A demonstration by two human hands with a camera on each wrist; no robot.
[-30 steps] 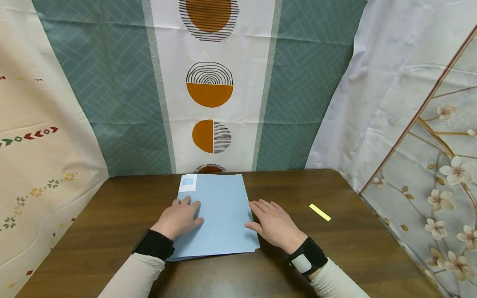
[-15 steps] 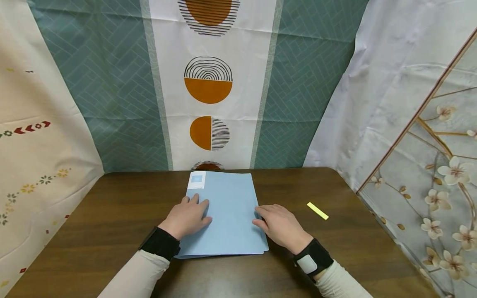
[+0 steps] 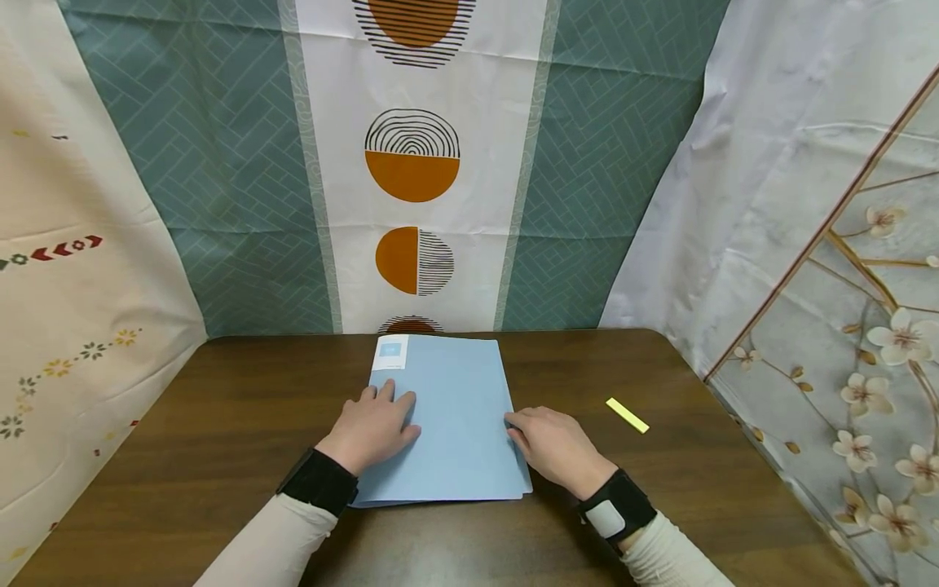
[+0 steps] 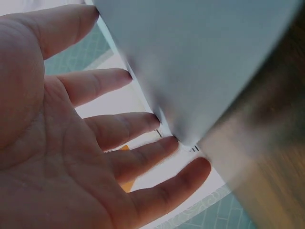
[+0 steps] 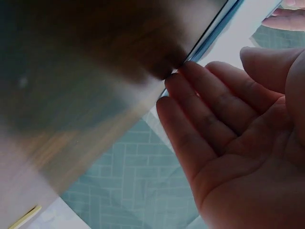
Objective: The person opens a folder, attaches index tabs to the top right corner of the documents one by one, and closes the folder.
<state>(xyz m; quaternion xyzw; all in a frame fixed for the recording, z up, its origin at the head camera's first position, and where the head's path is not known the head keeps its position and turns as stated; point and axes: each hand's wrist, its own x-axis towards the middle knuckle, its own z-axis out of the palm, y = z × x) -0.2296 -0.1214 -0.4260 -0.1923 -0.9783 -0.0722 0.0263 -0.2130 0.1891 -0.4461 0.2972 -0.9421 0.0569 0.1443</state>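
A light blue folder (image 3: 458, 408) lies flat on the brown table, a white label (image 3: 390, 352) at its top left corner. My left hand (image 3: 372, 428) rests on its left part with the fingers spread. In the left wrist view, the left fingertips (image 4: 152, 121) press against the folder's pale surface. At the folder's right edge is my right hand (image 3: 561, 447), its fingers bent toward that edge. The right wrist view has the right fingertips (image 5: 174, 81) right at the folder's dark blue rim, with the thumb (image 5: 271, 67) standing apart from them.
A small yellow strip (image 3: 627, 416) lies on the table (image 3: 220, 456) to the right of my right hand. A patterned cloth (image 3: 418, 179) hangs behind the table's back edge. Other cloths hang at the left and right sides.
The folder has slid a little to the right along with my left hand. My right hand's fingers have bent in at the folder's right edge. The yellow strip stays put.
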